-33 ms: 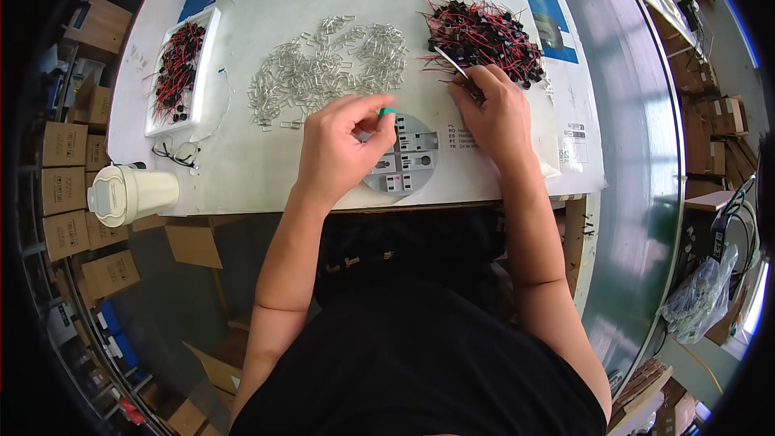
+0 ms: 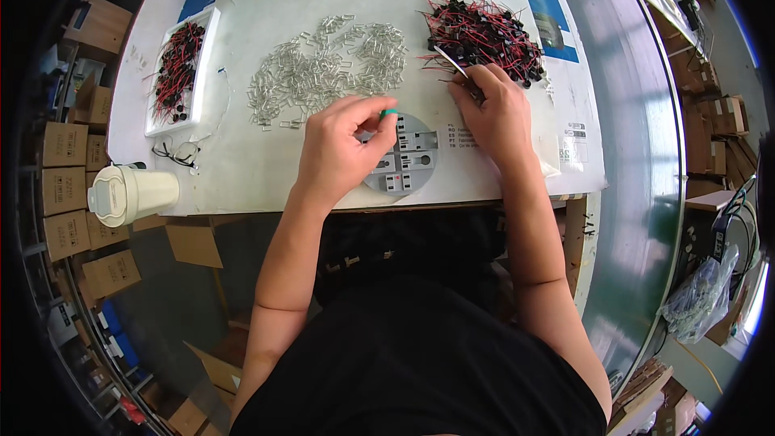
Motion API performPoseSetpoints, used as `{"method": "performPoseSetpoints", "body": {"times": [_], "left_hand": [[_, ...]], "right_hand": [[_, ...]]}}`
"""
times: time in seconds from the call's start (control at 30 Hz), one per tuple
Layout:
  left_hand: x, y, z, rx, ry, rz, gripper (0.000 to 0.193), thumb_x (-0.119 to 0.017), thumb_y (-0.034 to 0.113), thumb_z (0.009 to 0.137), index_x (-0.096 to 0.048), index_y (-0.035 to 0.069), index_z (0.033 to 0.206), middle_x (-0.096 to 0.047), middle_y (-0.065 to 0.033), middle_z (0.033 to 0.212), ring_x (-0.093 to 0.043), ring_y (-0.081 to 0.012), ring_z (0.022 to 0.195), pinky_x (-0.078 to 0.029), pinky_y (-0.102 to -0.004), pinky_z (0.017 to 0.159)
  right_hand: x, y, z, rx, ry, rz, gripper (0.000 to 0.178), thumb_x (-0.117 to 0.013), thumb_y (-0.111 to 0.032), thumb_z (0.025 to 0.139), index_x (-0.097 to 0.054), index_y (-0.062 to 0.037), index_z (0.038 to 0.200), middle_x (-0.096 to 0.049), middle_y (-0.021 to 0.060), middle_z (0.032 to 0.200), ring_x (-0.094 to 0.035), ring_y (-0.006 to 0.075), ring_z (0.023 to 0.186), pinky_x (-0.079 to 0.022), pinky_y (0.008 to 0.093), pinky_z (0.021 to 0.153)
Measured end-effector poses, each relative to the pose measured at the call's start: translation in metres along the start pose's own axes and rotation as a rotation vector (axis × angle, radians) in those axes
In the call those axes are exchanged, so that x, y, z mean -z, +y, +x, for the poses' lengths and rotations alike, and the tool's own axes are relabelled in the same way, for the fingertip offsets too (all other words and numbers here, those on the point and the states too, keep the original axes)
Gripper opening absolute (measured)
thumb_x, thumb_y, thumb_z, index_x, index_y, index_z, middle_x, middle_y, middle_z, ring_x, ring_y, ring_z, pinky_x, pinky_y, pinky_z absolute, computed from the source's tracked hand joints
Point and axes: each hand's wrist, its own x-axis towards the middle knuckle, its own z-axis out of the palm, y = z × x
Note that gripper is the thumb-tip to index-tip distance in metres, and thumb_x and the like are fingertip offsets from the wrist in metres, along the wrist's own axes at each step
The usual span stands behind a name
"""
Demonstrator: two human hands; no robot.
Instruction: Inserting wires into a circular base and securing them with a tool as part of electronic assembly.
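My left hand is closed in a pinch above the left side of a round grey fixture. A small green piece shows at its fingertips; its kind is hard to make out. The fixture has several slotted blocks on top, and the hand covers part of it. My right hand is wrapped round a slim tool with a thin silver shaft and a dark grip mostly hidden by the fingers. The shaft points up and left, beside a pile of black parts with red and black wires.
Small clear or metallic rectangular pieces lie heaped beyond my left hand. A white tray of wired black parts stands at the left, with glasses and a cream lidded cup nearer. Cardboard boxes are stacked left of the table.
My left hand has shifted very slightly at the fingertips. Everything else stays as it was.
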Motion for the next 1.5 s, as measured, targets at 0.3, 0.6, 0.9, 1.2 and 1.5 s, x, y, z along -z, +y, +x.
{"method": "performPoseSetpoints", "body": {"times": [0.3, 0.6, 0.9, 1.2, 1.5], "left_hand": [[-0.005, 0.019, 0.004, -0.041, -0.164, 0.268, 0.02, -0.079, 0.011, 0.09, -0.075, 0.0, 0.107, -0.071, -0.0135, 0.086, -0.072, -0.0296, 0.08, -0.059, -0.0393, 0.073], [-0.014, 0.012, -0.008, -0.09, -0.214, 0.421, 0.041, -0.084, 0.024, 0.089, -0.072, 0.003, 0.121, -0.069, -0.0123, 0.105, -0.067, -0.0318, 0.098, -0.055, -0.0438, 0.087], [-0.008, 0.006, -0.037, -0.129, -0.214, 0.378, 0.107, -0.096, 0.046, 0.066, -0.05, 0.011, 0.156, -0.054, -0.0112, 0.15, -0.049, -0.039, 0.135, -0.042, -0.0524, 0.114], [-0.011, -0.005, -0.031, -0.176, -0.188, 0.307, 0.103, -0.096, 0.046, 0.066, -0.053, 0.011, 0.153, -0.055, -0.0106, 0.148, -0.051, -0.0366, 0.132, -0.042, -0.0509, 0.113], [-0.001, 0.009, -0.029, -0.247, -0.031, 0.291, 0.094, -0.093, 0.053, 0.07, -0.059, 0.012, 0.147, -0.058, -0.0092, 0.144, -0.053, -0.035, 0.128, -0.043, -0.0491, 0.111]], "right_hand": [[0.003, -0.001, 0.0, 0.005, 0.021, 0.018, 0.016, -0.08, -0.018, 0.091, -0.077, -0.0071, 0.102, -0.072, 0.0092, 0.096, -0.071, 0.029, 0.078, -0.056, 0.0372, 0.071], [0.017, 0.018, 0.003, 0.0, 0.238, 0.355, 0.014, -0.08, -0.011, 0.092, -0.078, -0.0047, 0.104, -0.074, 0.0031, 0.09, -0.064, 0.0119, 0.07, -0.051, 0.0301, 0.066], [0.044, 0.017, -0.013, -0.203, 0.013, 0.114, 0.013, -0.08, -0.015, 0.093, -0.078, -0.0056, 0.102, -0.07, 0.0086, 0.088, -0.066, 0.0226, 0.071, -0.051, 0.0356, 0.066], [0.032, 0.017, -0.002, -0.027, 0.005, -0.237, 0.015, -0.08, -0.009, 0.091, -0.078, -0.0028, 0.104, -0.067, 0.0075, 0.087, -0.06, 0.0125, 0.07, -0.048, 0.0294, 0.067], [0.047, -0.003, -0.024, -0.487, -0.074, 0.75, 0.024, -0.089, -0.013, 0.088, -0.073, 0.0005, 0.1, -0.066, -0.0004, 0.079, -0.058, 0.0056, 0.063, -0.044, 0.0232, 0.054]]}}
